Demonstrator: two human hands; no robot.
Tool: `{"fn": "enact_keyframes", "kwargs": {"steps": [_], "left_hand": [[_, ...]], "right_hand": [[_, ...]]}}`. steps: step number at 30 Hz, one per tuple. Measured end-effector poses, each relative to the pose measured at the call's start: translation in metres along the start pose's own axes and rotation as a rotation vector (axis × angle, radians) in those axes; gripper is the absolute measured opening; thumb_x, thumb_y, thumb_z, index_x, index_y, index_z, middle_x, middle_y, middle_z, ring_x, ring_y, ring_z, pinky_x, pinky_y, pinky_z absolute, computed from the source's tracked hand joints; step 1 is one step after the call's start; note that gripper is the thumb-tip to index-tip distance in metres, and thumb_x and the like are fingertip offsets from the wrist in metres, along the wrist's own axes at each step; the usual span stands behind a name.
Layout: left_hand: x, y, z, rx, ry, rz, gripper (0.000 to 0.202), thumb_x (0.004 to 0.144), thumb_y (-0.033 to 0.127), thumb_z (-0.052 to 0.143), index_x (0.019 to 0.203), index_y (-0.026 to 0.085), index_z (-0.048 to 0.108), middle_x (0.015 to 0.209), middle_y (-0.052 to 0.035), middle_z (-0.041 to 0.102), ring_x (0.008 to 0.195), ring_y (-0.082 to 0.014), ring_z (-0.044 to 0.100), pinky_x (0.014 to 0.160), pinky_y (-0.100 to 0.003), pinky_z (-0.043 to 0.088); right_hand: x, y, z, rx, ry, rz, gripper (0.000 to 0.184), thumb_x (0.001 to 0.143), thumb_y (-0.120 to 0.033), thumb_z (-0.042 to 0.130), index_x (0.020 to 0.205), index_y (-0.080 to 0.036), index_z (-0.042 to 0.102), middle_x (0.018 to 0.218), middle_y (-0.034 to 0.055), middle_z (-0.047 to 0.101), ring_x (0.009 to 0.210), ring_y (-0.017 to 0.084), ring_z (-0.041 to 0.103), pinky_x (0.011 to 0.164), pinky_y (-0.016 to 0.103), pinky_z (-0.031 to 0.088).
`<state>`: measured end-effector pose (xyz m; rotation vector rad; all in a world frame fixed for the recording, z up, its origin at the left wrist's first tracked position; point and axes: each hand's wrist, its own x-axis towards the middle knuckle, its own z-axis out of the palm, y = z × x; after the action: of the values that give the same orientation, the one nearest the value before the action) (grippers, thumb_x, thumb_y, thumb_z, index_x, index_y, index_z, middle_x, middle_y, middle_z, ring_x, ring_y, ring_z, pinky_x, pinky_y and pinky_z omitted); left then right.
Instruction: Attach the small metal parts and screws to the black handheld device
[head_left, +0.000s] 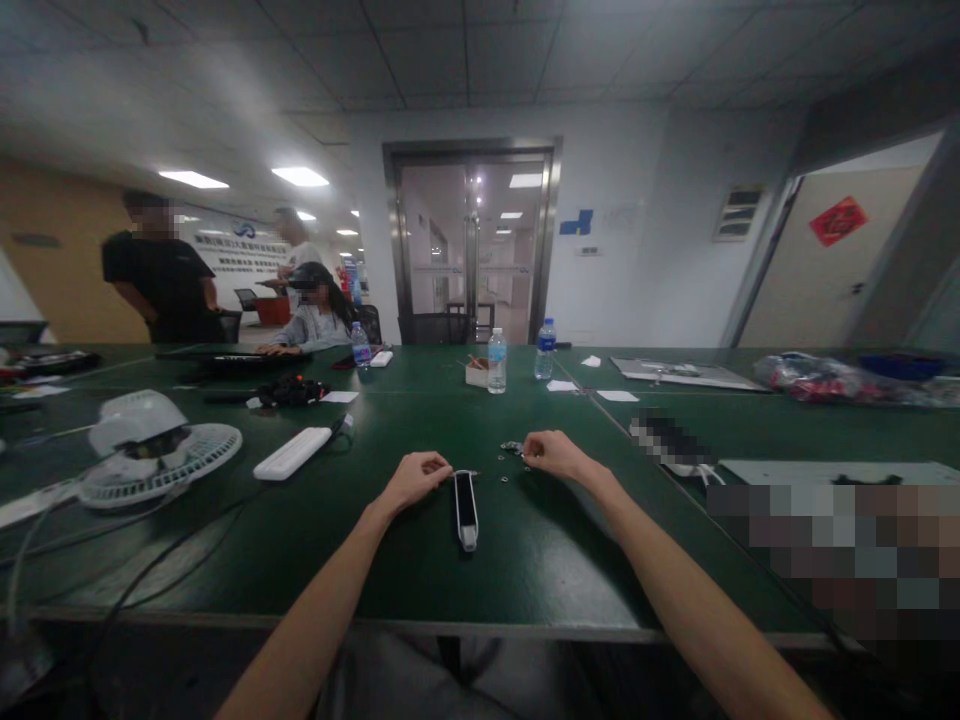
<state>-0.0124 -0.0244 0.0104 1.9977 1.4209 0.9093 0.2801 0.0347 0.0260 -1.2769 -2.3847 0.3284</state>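
On the green table, straight in front of me, lies a long narrow device with a dark face and a white edge, pointing away from me. My left hand is at its far left corner, thumb and fingertips pinched together; what they hold is too small to make out. A thin pale piece runs along the device's far end, close to those fingertips. To the right, my right hand reaches down with curled, closed fingers beside a small pile of shiny ring-like pieces. One loose ring lies nearer to me.
Left are a white fan, a white power strip and cables. Farther back stand a small box and water bottles. A phone-like device lies right. Several people are beyond the table, one seated.
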Motion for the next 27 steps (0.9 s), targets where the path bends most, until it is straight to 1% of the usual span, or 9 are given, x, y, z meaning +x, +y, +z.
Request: {"fn": "enact_keyframes", "kwargs": {"steps": [4,8,11,14,16,18,21,24,27], "left_hand": [[0.003,-0.005,0.001,0.091,0.114,0.084,0.029,0.077,0.042,0.054,0.083,0.016,0.066,0.078,-0.0034,0.067,0.067,-0.0158,0.059,0.064,-0.027,0.047],[0.003,-0.001,0.0,0.133,0.238,0.162,0.023,0.079,0.036,0.055,0.09,0.018,0.065,0.081,-0.0015,0.066,0.064,-0.013,0.055,0.063,-0.025,0.045],[0.002,0.006,0.002,0.152,0.265,0.241,0.021,0.079,0.033,0.057,0.092,0.018,0.064,0.082,-0.0009,0.064,0.063,-0.0119,0.053,0.061,-0.024,0.043],[0.0,0.013,0.006,0.178,0.238,0.332,0.019,0.079,0.032,0.06,0.092,0.018,0.063,0.082,-0.0005,0.063,0.064,-0.0115,0.052,0.061,-0.024,0.042],[-0.001,0.016,0.009,0.179,0.206,0.376,0.02,0.078,0.031,0.062,0.093,0.018,0.063,0.081,-0.0003,0.062,0.065,-0.0114,0.052,0.061,-0.023,0.041],[-0.002,0.018,0.012,0.168,0.192,0.392,0.019,0.078,0.029,0.062,0.093,0.018,0.063,0.079,-0.0002,0.061,0.064,-0.0112,0.051,0.06,-0.023,0.041],[-0.002,0.021,0.014,0.138,0.211,0.383,0.017,0.079,0.029,0.061,0.091,0.017,0.064,0.075,0.0001,0.06,0.063,-0.0111,0.05,0.059,-0.022,0.04],[-0.002,0.024,0.015,0.086,0.228,0.38,0.015,0.079,0.029,0.061,0.087,0.017,0.066,0.073,-0.0006,0.061,0.062,-0.0114,0.05,0.059,-0.023,0.04],[-0.002,0.026,0.016,0.021,0.229,0.373,0.015,0.078,0.029,0.061,0.085,0.017,0.068,0.074,-0.0017,0.063,0.063,-0.0118,0.051,0.059,-0.023,0.041]], "right_hand": [[0.0,-0.007,0.005,-0.005,0.047,-0.044,0.013,0.078,-0.022,0.055,0.082,-0.017,0.066,0.075,0.0024,0.065,0.066,0.012,0.057,0.061,0.022,0.04],[0.002,-0.027,0.018,0.07,0.146,-0.147,0.015,0.083,-0.022,0.051,0.085,-0.017,0.066,0.081,0.0034,0.065,0.073,0.013,0.057,0.069,0.025,0.041],[0.002,-0.049,0.032,0.171,0.236,-0.204,0.014,0.084,-0.024,0.052,0.085,-0.018,0.065,0.081,0.0029,0.064,0.075,0.013,0.055,0.071,0.026,0.041],[0.003,-0.067,0.045,0.336,0.288,-0.2,0.014,0.083,-0.028,0.054,0.085,-0.018,0.064,0.078,0.0019,0.063,0.07,0.012,0.054,0.067,0.025,0.041],[0.004,-0.074,0.052,0.483,0.269,-0.173,0.017,0.082,-0.031,0.055,0.085,-0.017,0.064,0.074,0.001,0.062,0.067,0.012,0.054,0.064,0.024,0.042],[0.005,-0.077,0.057,0.63,0.218,-0.138,0.02,0.08,-0.034,0.057,0.085,-0.016,0.064,0.07,0.0006,0.062,0.065,0.012,0.054,0.062,0.024,0.042],[0.008,-0.076,0.063,0.837,0.16,-0.086,0.026,0.074,-0.038,0.063,0.084,-0.015,0.063,0.072,0.0013,0.063,0.067,0.013,0.057,0.064,0.026,0.044],[0.01,-0.075,0.066,1.046,0.132,-0.035,0.033,0.066,-0.041,0.07,0.084,-0.015,0.06,0.073,0.0009,0.064,0.069,0.013,0.059,0.068,0.028,0.045],[0.009,-0.074,0.068,1.162,0.111,0.015,0.037,0.061,-0.041,0.074,0.083,-0.016,0.058,0.07,-0.0006,0.063,0.066,0.012,0.058,0.064,0.025,0.044]]}}
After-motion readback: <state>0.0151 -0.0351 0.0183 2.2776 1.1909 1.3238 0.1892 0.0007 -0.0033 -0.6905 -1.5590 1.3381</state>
